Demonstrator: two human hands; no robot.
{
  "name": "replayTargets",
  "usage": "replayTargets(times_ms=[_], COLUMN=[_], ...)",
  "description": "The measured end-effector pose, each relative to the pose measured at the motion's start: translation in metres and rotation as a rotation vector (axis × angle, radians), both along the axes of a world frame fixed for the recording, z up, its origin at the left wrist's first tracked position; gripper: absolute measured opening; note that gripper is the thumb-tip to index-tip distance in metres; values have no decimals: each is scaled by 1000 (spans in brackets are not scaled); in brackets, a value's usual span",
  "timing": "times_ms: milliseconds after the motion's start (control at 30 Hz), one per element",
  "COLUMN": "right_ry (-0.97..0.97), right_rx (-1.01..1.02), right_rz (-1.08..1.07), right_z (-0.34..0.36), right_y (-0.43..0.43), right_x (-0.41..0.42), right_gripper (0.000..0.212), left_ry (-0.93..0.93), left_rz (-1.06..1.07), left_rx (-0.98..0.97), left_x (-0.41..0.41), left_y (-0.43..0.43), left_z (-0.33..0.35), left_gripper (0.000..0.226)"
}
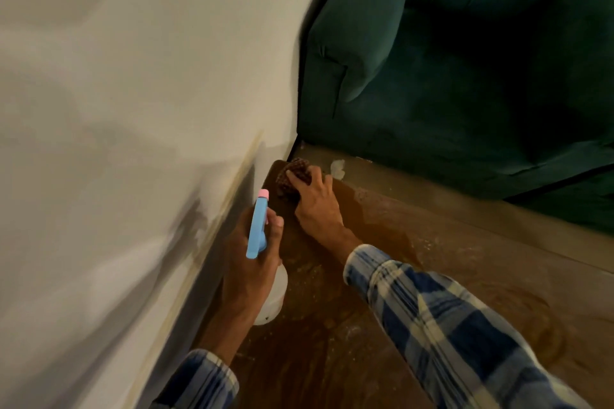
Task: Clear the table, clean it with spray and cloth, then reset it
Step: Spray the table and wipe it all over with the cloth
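Right hand (315,197) flat on the cloth (294,178), fingers spread and pressing it into the far corner of the table (382,325), right by the wall (133,93). Left hand (247,276) wrapped around the spray bottle (257,226), nozzle pointing up toward that same corner, just beside the cloth.

Possible trouble, just guessing: spraying from so close could mist the wall or the green sofa (465,76) instead of the wood. Also easy to miss the white crumbs (338,168) sitting past the cloth at the table's back edge. Wet patch looks streaky too.
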State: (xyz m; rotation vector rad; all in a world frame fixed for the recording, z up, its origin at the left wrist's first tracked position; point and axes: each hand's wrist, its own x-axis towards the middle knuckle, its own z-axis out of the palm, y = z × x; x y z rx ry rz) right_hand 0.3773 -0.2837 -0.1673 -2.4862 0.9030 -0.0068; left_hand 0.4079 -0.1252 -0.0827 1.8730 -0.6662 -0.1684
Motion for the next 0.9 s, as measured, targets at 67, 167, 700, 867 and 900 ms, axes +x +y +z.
replayTargets(times_ms=[67, 167, 700, 867, 900], right_ry=[18, 51, 135, 162, 151], right_rx=[-33, -1, 60, 111, 121], right_rz=[93, 26, -222, -434, -412], right_z=[5, 6, 28, 24, 22], right_y=[4, -17, 15, 24, 24], right_x=[-17, -67, -258, -300, -303], right_gripper=[61, 64, 71, 65, 64], left_ry=[-69, 86, 250, 304, 338], left_rz=[3, -53, -196, -214, -198], left_rx=[22, 37, 77, 125, 145], left_x=[-1, -7, -76, -116, -123], left_y=[0, -3, -8, 18, 25], left_z=[-6, -5, 26, 30, 28], left_gripper=[20, 26, 14, 12, 11])
